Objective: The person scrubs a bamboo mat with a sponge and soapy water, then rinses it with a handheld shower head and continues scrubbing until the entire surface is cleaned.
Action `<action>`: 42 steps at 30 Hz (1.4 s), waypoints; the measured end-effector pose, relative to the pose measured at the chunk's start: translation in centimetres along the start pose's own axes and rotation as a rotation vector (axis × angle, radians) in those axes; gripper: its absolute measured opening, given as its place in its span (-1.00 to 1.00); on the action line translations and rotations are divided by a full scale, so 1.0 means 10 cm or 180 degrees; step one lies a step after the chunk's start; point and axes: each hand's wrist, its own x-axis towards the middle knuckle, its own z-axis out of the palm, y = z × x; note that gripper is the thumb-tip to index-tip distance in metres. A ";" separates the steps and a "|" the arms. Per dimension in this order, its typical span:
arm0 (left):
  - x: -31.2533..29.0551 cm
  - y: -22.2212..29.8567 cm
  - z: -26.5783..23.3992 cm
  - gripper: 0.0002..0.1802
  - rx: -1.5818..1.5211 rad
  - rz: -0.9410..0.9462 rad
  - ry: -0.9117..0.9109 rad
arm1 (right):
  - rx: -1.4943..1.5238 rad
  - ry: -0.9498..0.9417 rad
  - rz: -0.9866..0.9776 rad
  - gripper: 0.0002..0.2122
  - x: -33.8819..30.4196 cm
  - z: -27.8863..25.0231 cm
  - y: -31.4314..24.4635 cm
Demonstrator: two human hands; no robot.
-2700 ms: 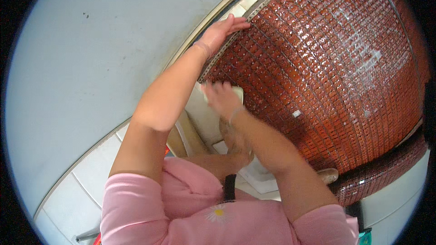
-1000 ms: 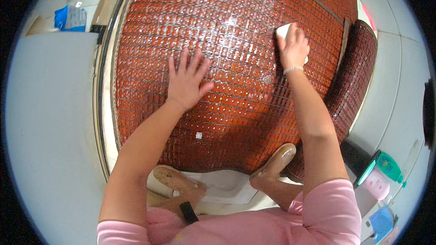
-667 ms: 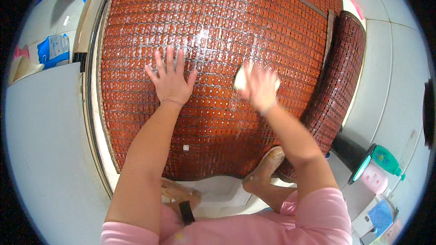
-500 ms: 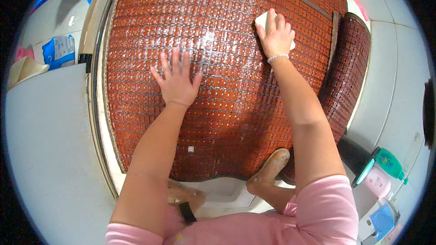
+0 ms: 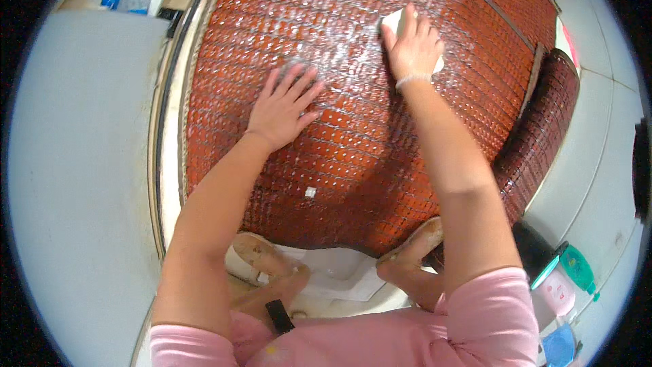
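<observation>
A wet, reddish-brown bamboo tile mat (image 5: 339, 156) lies spread out before me, with whitish suds over its far middle. My right hand (image 5: 415, 47) presses a white sponge-like block (image 5: 394, 22) onto the mat at the right of the suds. The palm and fingers cover much of the block. To the left, my left hand (image 5: 284, 105) lies on the mat with its fingers spread, holding nothing. A small white square patch (image 5: 310, 191) shows on the mat nearer to me.
A rolled-up part of the mat (image 5: 540, 126) runs along the right, beside the pale tiled wall (image 5: 598, 115). A green bottle (image 5: 577, 270) and a pink bottle (image 5: 558, 295) stand at lower right. My feet (image 5: 261, 251) are at the near edge. A pale panel (image 5: 88, 149) fills the left.
My left hand has turned so its fingers point farther right. My right hand keeps the block on the mat. The whole view has shifted, and more suds show in the middle.
</observation>
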 end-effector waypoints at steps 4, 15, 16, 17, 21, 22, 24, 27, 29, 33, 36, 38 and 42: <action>-1.23 -0.55 -0.13 -0.26 0.0095 -0.0432 -0.0628 | 0.0124 -0.0046 -0.0437 -0.33 -0.39 -0.03 -0.65; -2.31 -0.76 -0.22 -0.14 0.0185 -0.1124 -0.1074 | 0.1079 -0.3425 -0.1663 -0.35 -2.00 -1.04 -1.96; -2.28 -0.75 -0.21 -0.17 0.0097 -0.1071 -0.0840 | 0.0532 -0.2357 -0.1528 -0.32 -1.84 -0.83 -1.78; -2.29 -0.76 -0.18 -0.19 0.0037 -0.1029 -0.0699 | 0.0443 -0.1896 -0.1081 -0.30 -1.48 -0.75 -1.68; -2.23 -0.78 -0.05 -0.32 -0.0274 -0.0913 -0.0159 | 0.0466 0.0095 -0.0342 -0.36 -0.72 -0.12 -1.41; -2.24 -0.80 -0.02 -0.33 -0.0368 -0.0915 -0.0043 | 0.0403 0.0143 -0.0298 -0.37 -0.75 -0.12 -1.53; -2.20 -0.82 -0.08 -0.45 -0.0717 -0.1001 0.0243 | 0.0339 -0.0164 -0.0433 -0.38 -0.93 -0.24 -1.87; -2.28 -0.99 -0.10 -0.52 -0.1327 -0.1105 0.0437 | 0.0466 -0.0983 -0.1235 -0.39 -1.74 -0.59 -2.68; -2.28 -1.01 -0.21 -0.54 -0.2633 -0.1837 0.0684 | 0.1293 -0.2263 -0.1939 -0.45 -2.21 -0.99 -3.09; -2.11 -1.17 -0.39 -0.34 -0.3682 -0.2167 0.0257 | 0.1603 -0.1249 -0.3040 -0.46 -3.24 -0.91 -3.47; -2.20 -1.20 -0.38 -0.28 -0.3980 -0.2271 0.0170 | 0.1831 -0.1082 -0.3122 -0.49 -3.08 -0.84 -3.52; -2.25 -1.23 -0.38 -0.28 -0.4105 -0.2398 0.0155 | 0.1064 -0.1578 -0.2531 -0.59 -2.33 -0.87 -3.57; -2.00 -1.29 -0.48 -0.21 -0.4982 -0.2664 0.0749 | 0.1249 -0.0183 -0.1908 -0.59 -1.39 -0.50 -3.25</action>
